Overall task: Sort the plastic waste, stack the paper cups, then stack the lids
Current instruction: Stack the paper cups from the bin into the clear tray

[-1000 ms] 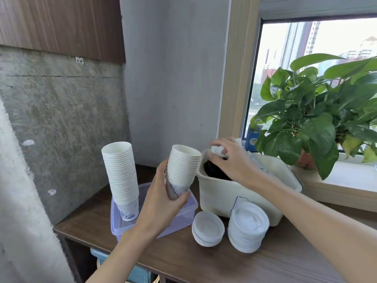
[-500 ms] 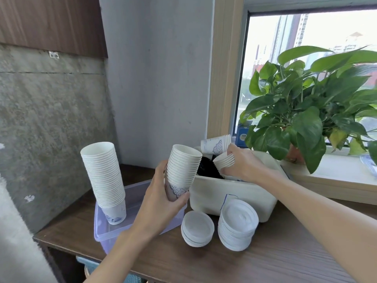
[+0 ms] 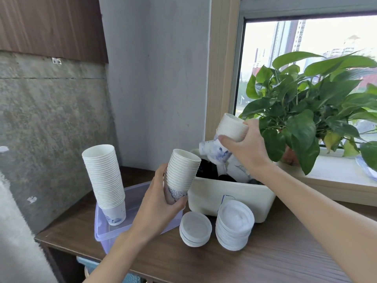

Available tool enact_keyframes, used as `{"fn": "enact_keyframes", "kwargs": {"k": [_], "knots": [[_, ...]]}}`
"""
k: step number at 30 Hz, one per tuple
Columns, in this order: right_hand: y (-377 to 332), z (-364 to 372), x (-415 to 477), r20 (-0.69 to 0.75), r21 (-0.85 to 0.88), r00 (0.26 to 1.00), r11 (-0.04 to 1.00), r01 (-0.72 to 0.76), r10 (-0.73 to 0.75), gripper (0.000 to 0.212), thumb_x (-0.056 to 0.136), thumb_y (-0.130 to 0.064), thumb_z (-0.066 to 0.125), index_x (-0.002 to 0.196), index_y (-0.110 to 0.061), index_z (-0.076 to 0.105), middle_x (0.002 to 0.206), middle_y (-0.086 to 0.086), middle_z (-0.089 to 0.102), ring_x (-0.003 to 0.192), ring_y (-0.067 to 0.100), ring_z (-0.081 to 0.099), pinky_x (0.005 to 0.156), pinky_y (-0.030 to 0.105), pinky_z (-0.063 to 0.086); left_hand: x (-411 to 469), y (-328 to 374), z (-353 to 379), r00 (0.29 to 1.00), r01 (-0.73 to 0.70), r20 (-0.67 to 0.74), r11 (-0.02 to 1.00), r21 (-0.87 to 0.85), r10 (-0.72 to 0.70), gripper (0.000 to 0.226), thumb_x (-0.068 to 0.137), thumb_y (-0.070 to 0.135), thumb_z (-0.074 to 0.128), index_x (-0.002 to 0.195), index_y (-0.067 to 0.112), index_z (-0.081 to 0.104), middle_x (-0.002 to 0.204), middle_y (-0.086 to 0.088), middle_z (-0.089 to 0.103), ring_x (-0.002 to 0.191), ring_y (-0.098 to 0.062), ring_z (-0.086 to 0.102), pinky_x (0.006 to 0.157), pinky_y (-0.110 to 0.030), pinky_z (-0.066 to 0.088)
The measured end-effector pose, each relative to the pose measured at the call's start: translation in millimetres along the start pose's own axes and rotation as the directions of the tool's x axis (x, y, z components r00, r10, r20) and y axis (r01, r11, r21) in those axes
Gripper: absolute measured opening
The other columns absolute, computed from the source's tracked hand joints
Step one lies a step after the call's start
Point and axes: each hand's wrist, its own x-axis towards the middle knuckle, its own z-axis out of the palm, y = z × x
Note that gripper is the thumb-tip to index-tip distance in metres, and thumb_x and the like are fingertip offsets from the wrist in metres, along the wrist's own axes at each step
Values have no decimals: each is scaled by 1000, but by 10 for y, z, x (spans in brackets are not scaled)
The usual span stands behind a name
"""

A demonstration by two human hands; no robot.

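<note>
"Well, both hands are busy, aren't they?"

"Yes. The left hand [image 3: 157, 205] is wrapped round the stack of cups [image 3: 179, 176] at the middle of the frame, mouth up. The right hand [image 3: 244, 148] is clamped on a bunch of cups [image 3: 230, 127], tilted, right of centre above the white bin [image 3: 230, 199]."

"How would you join them neatly?"

"Turn the bunch upright, line its bottom cup over the stack's open mouth, and lower it straight. A patterned cup [image 3: 212, 150] juts out crooked beneath the bunch. I'd guess it needs nesting first, or it'll jam."

"And after?"

"Probably onto the tall stack [image 3: 104, 180] in the clear box [image 3: 130, 193], left of centre. The lids [image 3: 234, 223] lie in two piles at lower centre."
</note>
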Motion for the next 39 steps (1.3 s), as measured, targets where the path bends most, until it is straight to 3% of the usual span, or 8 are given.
{"fn": "enact_keyframes", "kwargs": {"k": [3, 10, 16, 24, 28, 31, 36, 39], "knots": [[-255, 35, -54, -22, 144, 998, 988, 57, -55, 50, 75, -24, 79, 106, -15, 40, 88, -5, 50, 83, 14, 54, 63, 26, 45, -17, -6, -16, 1000, -5, 0, 1000, 29, 5, 85, 78, 23, 80, 125, 67, 25, 125, 19, 58, 113, -4, 58, 89, -25, 49], [-483, 187, -196, 90, 222, 993, 973, 61, -83, 51, 59, -47, 75, 92, -31, 40, 91, -2, 58, 92, 24, 63, 79, 53, 54, -50, 15, -76, 1000, 9, 0, 998, 58, -9, 88, 74, 26, 81, 138, 54, 27, 130, 16, 57, 117, -7, 57, 96, -36, 51], [-500, 321, -356, 229, 205, 969, 978, 47, -94, 56, 59, -50, 76, 98, -30, 42, 99, 3, 62, 96, 23, 64, 80, 53, 54, -65, 81, -156, 999, -22, -22, 997, 68, 24, 89, 74, 27, 82, 137, 57, 27, 130, 16, 57, 115, -6, 58, 94, -39, 53], [-504, 409, -449, 379, 216, 920, 976, 16, -99, 47, 75, -36, 81, 105, -27, 46, 103, 3, 63, 99, 22, 64, 87, 48, 53, -58, 146, -213, 995, -77, -67, 997, 20, 78, 89, 76, 23, 82, 134, 62, 26, 127, 14, 58, 115, -8, 60, 95, -37, 53], [-520, 470, -495, 415, 217, 904, 976, 9, -101, 58, 69, -45, 79, 112, -29, 43, 109, 3, 63, 101, 22, 64, 88, 50, 53, -61, 157, -240, 993, -90, -79, 996, 3, 90, 88, 78, 21, 82, 131, 64, 25, 126, 16, 59, 116, -7, 59, 96, -37, 53], [-520, 516, -540, 448, 235, 888, 972, -3, -106, 66, 76, -31, 81, 122, -31, 35, 113, 1, 60, 104, 24, 63, 83, 47, 57, -72, 127, -252, 993, -88, -80, 996, -9, 87, 86, 79, 22, 81, 137, 56, 27, 129, 14, 58, 119, -8, 59, 98, -38, 52], [-470, 677, -624, 461, 230, 877, 973, 28, -135, 115, 65, -31, 87, 143, -50, 5, 127, -5, 52, 115, 17, 58, 97, 41, 51, -104, 60, -288, 993, -86, -88, 996, -39, 82, 84, 82, 18, 80, 142, 46, 27, 130, 14, 60, 118, -6, 60, 98, -35, 53], [-432, 827, -668, 478, 230, 869, 973, 21, -132, 125, 54, -43, 85, 141, -58, -4, 130, -7, 54, 114, 16, 60, 99, 44, 50, -123, 16, -344, 993, -74, -96, 995, -63, 68, 82, 83, 15, 80, 141, 43, 29, 128, 19, 60, 118, -2, 60, 99, -29, 52]]}}
